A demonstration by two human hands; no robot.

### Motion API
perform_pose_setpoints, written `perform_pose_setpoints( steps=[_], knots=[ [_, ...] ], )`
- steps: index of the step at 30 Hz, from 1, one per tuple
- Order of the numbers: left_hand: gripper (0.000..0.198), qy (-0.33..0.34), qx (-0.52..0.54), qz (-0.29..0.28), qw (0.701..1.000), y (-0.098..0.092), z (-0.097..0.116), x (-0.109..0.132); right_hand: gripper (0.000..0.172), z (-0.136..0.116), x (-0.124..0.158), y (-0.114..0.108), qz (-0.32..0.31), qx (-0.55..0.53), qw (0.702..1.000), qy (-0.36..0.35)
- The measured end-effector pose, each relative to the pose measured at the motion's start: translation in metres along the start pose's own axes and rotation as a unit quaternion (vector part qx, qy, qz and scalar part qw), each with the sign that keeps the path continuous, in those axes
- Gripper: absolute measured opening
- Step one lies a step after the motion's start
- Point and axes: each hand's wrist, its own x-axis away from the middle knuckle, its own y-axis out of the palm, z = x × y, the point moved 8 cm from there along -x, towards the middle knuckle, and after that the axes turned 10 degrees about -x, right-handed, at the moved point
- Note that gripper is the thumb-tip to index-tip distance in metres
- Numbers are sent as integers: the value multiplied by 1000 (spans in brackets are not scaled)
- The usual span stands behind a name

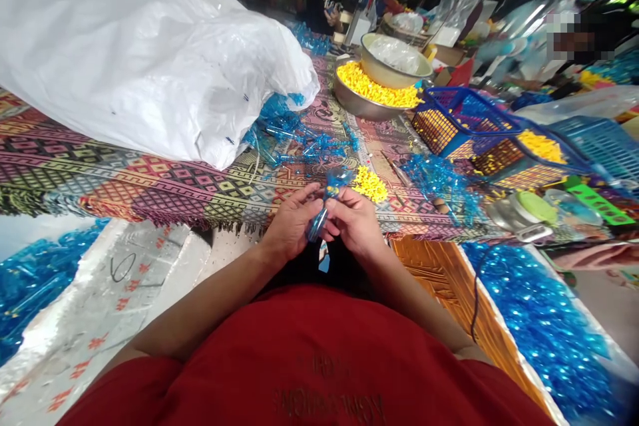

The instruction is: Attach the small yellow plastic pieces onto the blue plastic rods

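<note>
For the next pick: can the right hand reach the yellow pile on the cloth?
Probably yes: nothing lies between the right hand and the yellow pile, though that hand grips the blue plastic piece.

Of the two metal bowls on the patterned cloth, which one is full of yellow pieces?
The lower, wider steel basin holds the yellow pieces; the pale metal bowl tilted on top of it holds clear plastic instead.
</note>
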Motion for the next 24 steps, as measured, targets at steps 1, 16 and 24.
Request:
perform_pose_setpoints(
  steps=[1, 16, 24],
  knots=[
    [51, -22, 15, -11, 1000, 2, -4, 1, 23, -6, -1, -5, 24, -7, 999, -20],
    [22, 46, -425, 57, 902, 3, -1, 18, 28, 6, -3, -15, 62, -1, 998, 9],
    [24, 166, -444, 81, 877, -9, 42, 10, 28, -5, -3, -1, -36, 164, 986, -9]
  ],
)
